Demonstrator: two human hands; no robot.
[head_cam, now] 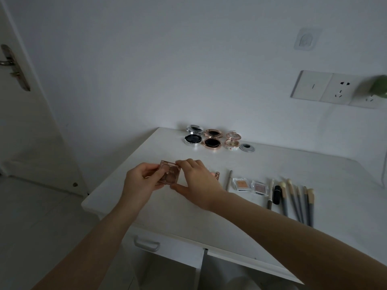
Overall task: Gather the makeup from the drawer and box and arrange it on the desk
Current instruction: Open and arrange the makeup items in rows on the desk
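Both hands hold a small clear pink eyeshadow palette (168,172) just above the white desk (188,210). My left hand (140,183) grips its left side. My right hand (195,178) pinches its top and lower right corner. Three open round compacts stand at the back: silver (193,136), rose gold (212,138), floral (232,141). To the right lie a thin pencil (229,180), two small square eyeshadows (239,184) (259,187), a black lipstick (277,194) and several grey-handled brushes (297,201).
A shut drawer with a grey handle (146,243) sits under the desk's front edge. A grey cable grommet (247,147) is set in the desktop near the wall. Wall sockets (326,90) and a green object (379,86) are at right. A door (21,101) stands at left.
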